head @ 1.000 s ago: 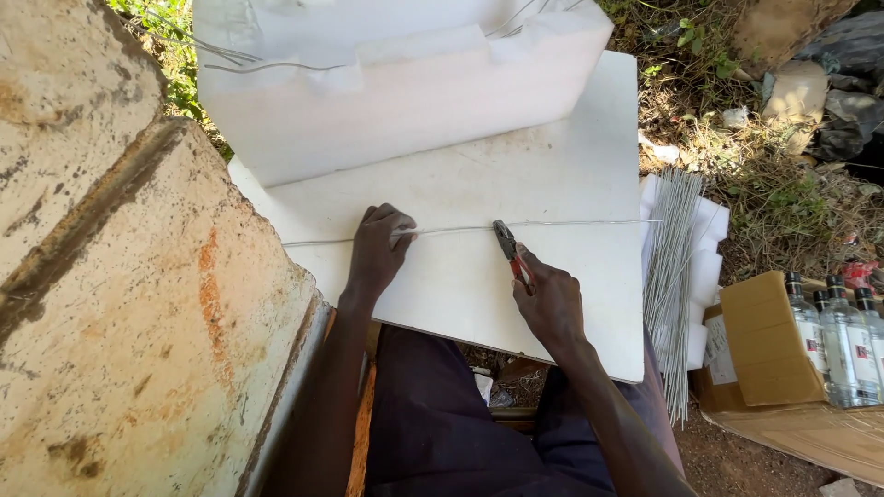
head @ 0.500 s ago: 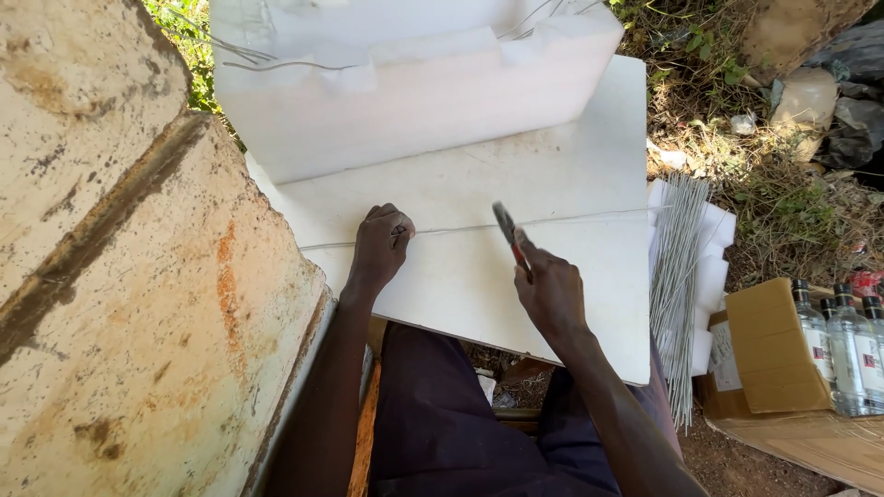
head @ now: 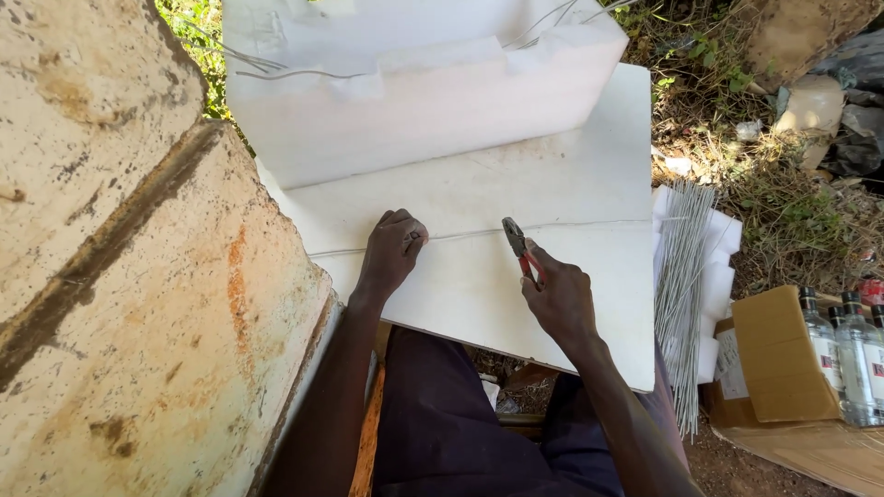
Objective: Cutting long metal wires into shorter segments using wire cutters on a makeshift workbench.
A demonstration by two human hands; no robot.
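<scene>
Outdoor ground of dry grass and litter surrounds a flat white foam board laid across the seated person's lap as a work surface. Left hand: knuckles up, fingers curled closed and pinching a thin wire that runs across the board from its left edge toward the right; the forearm reaches up from the lower left. Right hand: wrapped closed around the red handles of a pair of pliers, wrist bent slightly, forearm entering from the lower right. The metal nose of the pliers points up and to the left and meets the wire just right of the left hand; whether the nose is clamped on the wire cannot be told. Beyond the hands, at the far edge of the board, stands a large moulded white foam block, with loose wires lying across its top. Right of the board, a bundle of straight cut wire lengths rests on stacked white foam pieces. Farther right, a cardboard box holds clear glass bottles. Left of the board, close against the left forearm, rises a weathered, stained concrete wall.
</scene>
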